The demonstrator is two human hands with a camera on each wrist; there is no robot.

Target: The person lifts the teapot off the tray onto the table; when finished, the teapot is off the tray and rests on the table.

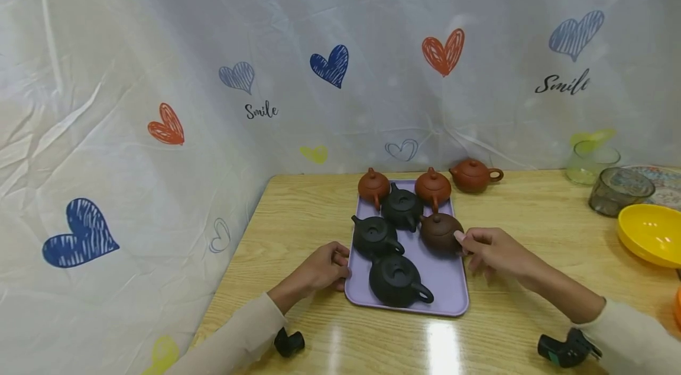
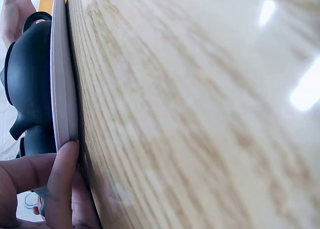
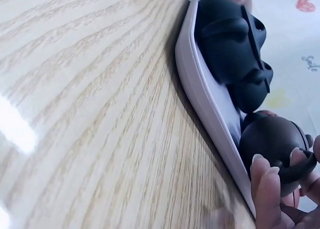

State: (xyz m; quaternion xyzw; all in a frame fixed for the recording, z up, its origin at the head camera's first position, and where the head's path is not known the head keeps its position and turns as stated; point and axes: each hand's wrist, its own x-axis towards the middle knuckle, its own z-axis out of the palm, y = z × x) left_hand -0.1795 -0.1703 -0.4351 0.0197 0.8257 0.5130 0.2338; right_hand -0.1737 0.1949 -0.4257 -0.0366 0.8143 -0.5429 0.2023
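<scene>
The left hand (image 1: pixel 321 268) is curled against the left edge of the lilac tray (image 1: pixel 449 295), the fingers pressed to its rim, seen close in the left wrist view (image 2: pixel 62 184). On the tray, three black teapots (image 1: pixel 396 280) are set with two orange ones at 12 o'clock. The brown teapot (image 1: pixel 440 233), at the tray's 3 o'clock edge, is pinched by the right hand (image 1: pixel 492 251). A further orange teapot (image 1: pixel 473 175) stands on the worktop (image 1: pixel 532 316) at 1 o'clock.

The tray (image 1: pixel 449 283) is lilac, carrying three black teapots (image 1: pixel 396 280), two terracotta ones (image 1: pixel 433 187) and a dark brown teapot (image 1: pixel 439 232). The table (image 1: pixel 532 316) is pale wood grain. The bowl (image 1: pixel 650 233) looks yellow.
</scene>
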